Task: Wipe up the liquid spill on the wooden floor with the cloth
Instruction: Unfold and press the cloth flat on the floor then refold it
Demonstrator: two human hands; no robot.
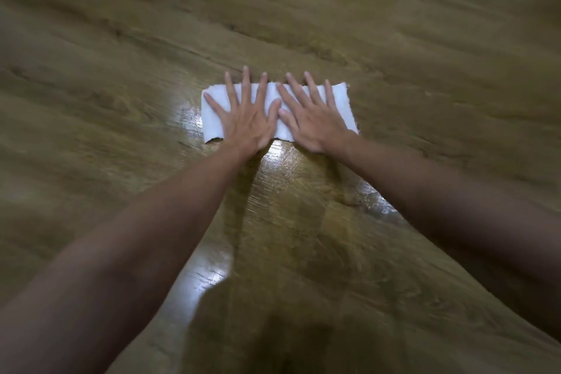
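Observation:
A white folded cloth [341,106] lies flat on the wooden floor [121,70] near the middle of the view. My left hand [243,118] presses on its left half with the fingers spread and straight. My right hand [312,121] presses on its right half the same way, thumbs nearly touching. Both arms reach forward from the bottom corners. A shiny wet patch [291,185] glistens on the boards just below the cloth, between my forearms, and another wet sheen [188,118] shows at the cloth's left edge.
Bare wooden boards stretch in every direction around the cloth. A dark shadow [273,337] falls on the floor at the bottom centre. The outer parts of the view are blurred.

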